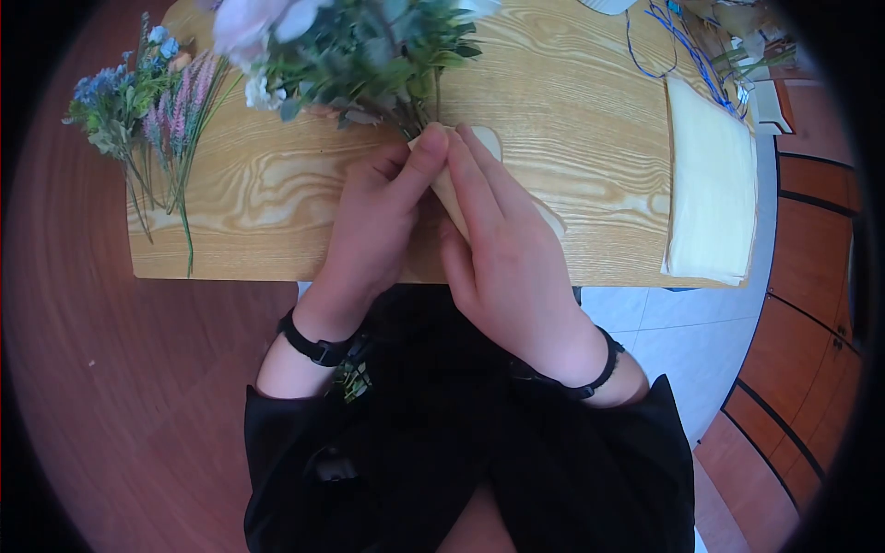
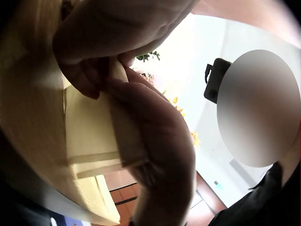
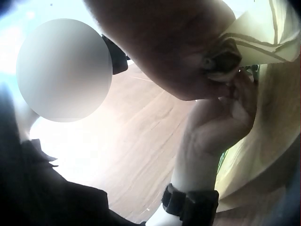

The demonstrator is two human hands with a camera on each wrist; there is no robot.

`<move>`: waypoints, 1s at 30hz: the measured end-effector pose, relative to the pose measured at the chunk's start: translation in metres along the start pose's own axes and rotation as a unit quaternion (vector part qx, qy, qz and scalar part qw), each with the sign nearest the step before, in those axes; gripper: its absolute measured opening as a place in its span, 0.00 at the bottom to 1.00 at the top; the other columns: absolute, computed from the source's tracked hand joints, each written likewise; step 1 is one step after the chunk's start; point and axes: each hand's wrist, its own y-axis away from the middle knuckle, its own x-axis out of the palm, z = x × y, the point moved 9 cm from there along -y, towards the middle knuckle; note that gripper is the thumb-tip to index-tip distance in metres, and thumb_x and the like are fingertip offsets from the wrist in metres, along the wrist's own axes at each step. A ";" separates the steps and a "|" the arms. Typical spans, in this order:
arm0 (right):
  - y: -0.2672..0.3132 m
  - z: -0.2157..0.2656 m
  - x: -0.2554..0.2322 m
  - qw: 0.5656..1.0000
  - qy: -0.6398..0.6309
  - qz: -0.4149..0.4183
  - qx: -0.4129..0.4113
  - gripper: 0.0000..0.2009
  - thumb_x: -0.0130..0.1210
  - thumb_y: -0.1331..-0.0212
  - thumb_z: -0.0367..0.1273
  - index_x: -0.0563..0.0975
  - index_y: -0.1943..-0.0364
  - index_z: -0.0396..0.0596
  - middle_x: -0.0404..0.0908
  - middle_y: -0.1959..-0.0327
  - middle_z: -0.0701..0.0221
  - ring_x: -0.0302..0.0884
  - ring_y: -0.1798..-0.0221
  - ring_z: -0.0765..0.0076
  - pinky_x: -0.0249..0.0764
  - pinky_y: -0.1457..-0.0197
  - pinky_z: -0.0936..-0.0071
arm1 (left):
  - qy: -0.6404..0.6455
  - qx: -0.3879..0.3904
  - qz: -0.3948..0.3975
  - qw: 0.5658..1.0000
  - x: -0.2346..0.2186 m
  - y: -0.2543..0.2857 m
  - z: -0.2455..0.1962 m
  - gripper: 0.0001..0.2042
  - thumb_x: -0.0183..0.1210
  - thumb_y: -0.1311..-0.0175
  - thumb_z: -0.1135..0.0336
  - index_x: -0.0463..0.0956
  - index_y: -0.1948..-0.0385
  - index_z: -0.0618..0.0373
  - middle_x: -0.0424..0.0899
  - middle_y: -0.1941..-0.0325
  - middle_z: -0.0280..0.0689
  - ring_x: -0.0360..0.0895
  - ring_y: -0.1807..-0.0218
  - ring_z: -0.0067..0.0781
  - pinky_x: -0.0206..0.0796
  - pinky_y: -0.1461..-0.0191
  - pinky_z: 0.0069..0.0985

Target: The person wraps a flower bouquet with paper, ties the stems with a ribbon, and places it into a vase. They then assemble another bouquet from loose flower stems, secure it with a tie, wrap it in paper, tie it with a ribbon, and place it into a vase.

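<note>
A bouquet of artificial flowers (image 1: 378,69), with green leaves and pale pink and white blooms, leans out over the table from my hands. A cream sheet of wrapping paper (image 2: 89,127) is folded around its stems. My left hand (image 1: 383,207) grips the wrapped stems, its thumb pressing at the paper's upper edge. My right hand (image 1: 512,244) holds the paper from the other side, fingers along the fold and fingertips close to the left thumb. In the right wrist view, the paper (image 3: 263,40) sticks out past the right hand. The stem ends are mostly hidden by the hands.
Loose blue flower stems (image 1: 106,101) and pink lavender-like stems (image 1: 189,101) lie at the table's left. A stack of cream paper (image 1: 710,184) lies along the right edge, with blue cord (image 1: 687,41) behind it. The wood-grain table (image 1: 590,138) ends just before my body.
</note>
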 end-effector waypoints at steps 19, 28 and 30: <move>-0.020 -0.027 0.003 0.993 0.077 0.039 0.086 0.10 0.55 0.46 0.26 0.74 0.60 0.37 0.78 0.78 0.50 0.78 0.73 0.40 0.73 0.71 0.52 | -0.521 0.221 -0.038 0.823 0.019 -0.002 -0.044 0.25 0.53 0.28 0.51 0.72 0.80 0.65 0.73 0.83 0.48 0.72 0.79 0.48 0.61 0.73 0.36; -0.028 -0.064 -0.015 0.961 -0.212 0.007 0.175 0.13 0.58 0.44 0.27 0.79 0.56 0.32 0.81 0.78 0.63 0.78 0.75 0.75 0.71 0.71 0.79 | -0.414 0.339 -0.057 0.843 0.013 0.008 -0.047 0.15 0.61 0.33 0.59 0.74 0.65 0.65 0.79 0.72 0.38 0.78 0.66 0.34 0.66 0.64 0.29; -0.022 -0.076 -0.002 0.881 -0.394 0.027 0.260 0.10 0.55 0.39 0.26 0.79 0.56 0.34 0.83 0.73 0.70 0.77 0.72 0.83 0.71 0.69 0.83 | -0.297 0.253 -0.046 0.919 -0.001 0.009 -0.040 0.14 0.63 0.35 0.61 0.75 0.61 0.65 0.81 0.68 0.36 0.78 0.64 0.28 0.67 0.63 0.25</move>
